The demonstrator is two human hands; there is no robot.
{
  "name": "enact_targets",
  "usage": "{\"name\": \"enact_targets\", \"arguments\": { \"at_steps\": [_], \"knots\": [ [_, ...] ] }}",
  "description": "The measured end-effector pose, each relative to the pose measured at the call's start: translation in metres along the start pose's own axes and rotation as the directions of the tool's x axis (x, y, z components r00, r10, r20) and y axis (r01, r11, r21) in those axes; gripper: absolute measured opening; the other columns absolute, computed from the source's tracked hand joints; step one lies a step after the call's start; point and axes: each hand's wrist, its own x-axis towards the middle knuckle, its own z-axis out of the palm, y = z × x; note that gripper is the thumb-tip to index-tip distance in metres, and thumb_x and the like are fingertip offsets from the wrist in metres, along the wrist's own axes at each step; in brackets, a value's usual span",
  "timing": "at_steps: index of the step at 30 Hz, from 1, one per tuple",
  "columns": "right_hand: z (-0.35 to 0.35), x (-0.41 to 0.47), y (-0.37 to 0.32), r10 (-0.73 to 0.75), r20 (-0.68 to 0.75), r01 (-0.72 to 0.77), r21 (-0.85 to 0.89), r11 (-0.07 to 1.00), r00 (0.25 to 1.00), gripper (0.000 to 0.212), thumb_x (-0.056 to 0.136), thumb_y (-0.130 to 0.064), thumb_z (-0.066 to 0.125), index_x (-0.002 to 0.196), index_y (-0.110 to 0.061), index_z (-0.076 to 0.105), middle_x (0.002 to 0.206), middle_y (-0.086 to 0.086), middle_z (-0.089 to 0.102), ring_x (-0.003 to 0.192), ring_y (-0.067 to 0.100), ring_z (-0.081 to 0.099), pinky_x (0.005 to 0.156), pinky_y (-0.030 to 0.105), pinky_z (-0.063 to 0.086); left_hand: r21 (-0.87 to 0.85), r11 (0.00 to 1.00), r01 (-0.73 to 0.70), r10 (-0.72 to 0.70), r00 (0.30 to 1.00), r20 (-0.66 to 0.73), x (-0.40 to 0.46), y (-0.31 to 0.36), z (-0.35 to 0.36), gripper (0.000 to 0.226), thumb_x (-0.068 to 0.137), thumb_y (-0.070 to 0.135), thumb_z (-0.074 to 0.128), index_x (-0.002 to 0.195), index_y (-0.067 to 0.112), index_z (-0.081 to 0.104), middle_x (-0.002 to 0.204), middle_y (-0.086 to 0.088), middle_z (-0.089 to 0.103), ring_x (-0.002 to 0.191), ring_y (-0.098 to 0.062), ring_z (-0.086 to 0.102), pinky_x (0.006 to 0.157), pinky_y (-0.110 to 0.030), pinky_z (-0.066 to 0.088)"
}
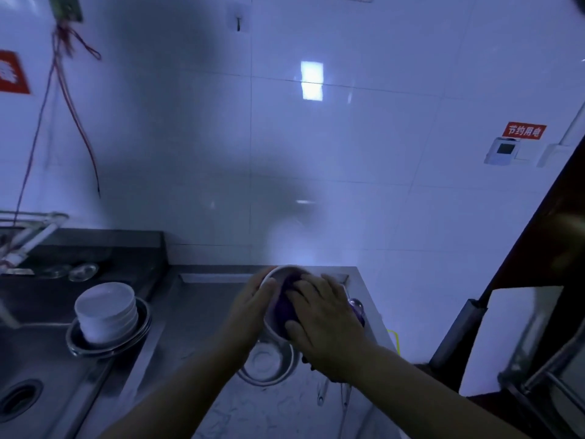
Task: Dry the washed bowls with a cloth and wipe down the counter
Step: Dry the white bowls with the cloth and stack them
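Two bare forearms enter from the bottom edge and meet at lower centre of the frame. The left hand (253,304) grips the rim of a white bowl (271,282), fingers curled round its left side, thumb on the edge. The bowl is held above the bench (202,312), tilted so that its mouth faces the camera and slightly rightward; being round, it has no distinct long axis. The right hand (323,315) presses a purple cloth (285,307) into the bowl's interior, fingers spread and bent over the cloth.

Directly below the hands, a shallow metal dish (266,362) sits on the steel bench, mouth up. A spoon (356,307) lies just right of the right hand, largely hidden; further utensil handles near the bottom centre cannot be identified.

At lower left, a stack of white bowls (106,312) stands upright in a metal basin (109,340) at the sink's (38,369) edge. Glass lids (83,271) rest behind them.

On the tiled wall at right, a red sign (524,130) reads "节约用电", above a white wall controller (503,151). A second red sign (12,72) at upper left is cut off and illegible.
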Motion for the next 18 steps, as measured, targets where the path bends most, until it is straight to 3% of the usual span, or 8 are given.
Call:
{"name": "enact_targets", "arguments": {
  "at_steps": [4, 6, 9, 12, 15, 18],
  "knots": [
    [-0.011, -0.006, 0.012, -0.071, -0.113, 0.058, -0.113, 0.992, 0.991, 0.041, 0.085, -0.036, 0.042, 0.117, -0.021, 0.062, 0.116, -0.001, 0.061, 0.105, 0.023, 0.05, 0.094, 0.039, 0.034, -0.05, 0.998, -0.028, 0.026, 0.999, -0.04, 0.003, 0.004, 0.004, 0.029, 0.088, 0.042, 0.045, 0.11, 0.031, 0.06, 0.11, 0.0, 0.064, 0.092, -0.012, 0.065, 0.067, -0.021, 0.054],
    [-0.012, -0.002, 0.015, -0.101, -0.124, 0.084, -0.139, 0.987, 0.987, 0.036, 0.083, -0.036, 0.049, 0.108, -0.019, 0.069, 0.103, -0.002, 0.067, 0.093, 0.021, 0.057, 0.084, 0.035, 0.042, -0.033, 0.998, -0.055, 0.054, 0.998, -0.03, 0.004, 0.005, 0.009, 0.022, 0.09, 0.042, 0.048, 0.105, 0.036, 0.063, 0.108, 0.0, 0.066, 0.093, -0.012, 0.065, 0.069, -0.022, 0.055],
    [-0.015, 0.009, 0.018, -0.057, -0.134, 0.053, -0.033, 0.998, 0.989, 0.024, 0.079, -0.03, 0.07, 0.099, -0.017, 0.072, 0.096, -0.001, 0.07, 0.091, 0.019, 0.061, 0.082, 0.032, 0.05, -0.032, 0.997, -0.07, 0.07, 0.998, 0.006, 0.005, 0.008, 0.017, 0.021, 0.09, 0.038, 0.049, 0.098, 0.044, 0.067, 0.103, 0.008, 0.068, 0.092, -0.01, 0.066, 0.069, -0.02, 0.054],
    [-0.019, 0.019, 0.012, -0.03, -0.108, 0.035, 0.05, 0.998, 0.994, 0.017, 0.086, -0.026, 0.062, 0.1, -0.02, 0.071, 0.099, -0.003, 0.069, 0.096, 0.017, 0.056, 0.087, 0.034, 0.047, -0.016, 0.996, -0.085, 0.085, 0.996, 0.018, 0.006, 0.012, 0.019, 0.024, 0.092, 0.037, 0.046, 0.101, 0.044, 0.067, 0.105, 0.012, 0.068, 0.095, -0.006, 0.065, 0.072, -0.018, 0.053],
    [-0.022, 0.021, 0.003, -0.151, -0.071, 0.153, 0.025, 0.988, 0.986, 0.024, 0.089, -0.027, 0.05, 0.106, -0.027, 0.067, 0.109, -0.011, 0.066, 0.104, 0.015, 0.052, 0.093, 0.037, 0.042, 0.015, 0.994, -0.109, 0.11, 0.994, -0.019, 0.01, 0.015, 0.012, 0.024, 0.094, 0.033, 0.045, 0.105, 0.036, 0.065, 0.106, 0.004, 0.068, 0.098, -0.013, 0.064, 0.078, -0.027, 0.054],
    [-0.024, 0.009, 0.002, -0.248, -0.038, 0.25, 0.055, 0.967, 0.968, 0.032, 0.09, -0.03, 0.042, 0.116, -0.03, 0.06, 0.116, -0.016, 0.063, 0.104, 0.012, 0.05, 0.094, 0.036, 0.039, 0.034, 0.996, -0.084, 0.086, 0.994, -0.061, 0.013, 0.018, 0.003, 0.027, 0.095, 0.024, 0.043, 0.102, 0.038, 0.066, 0.102, 0.009, 0.068, 0.095, -0.011, 0.063, 0.076, -0.027, 0.052]
  ]
}}
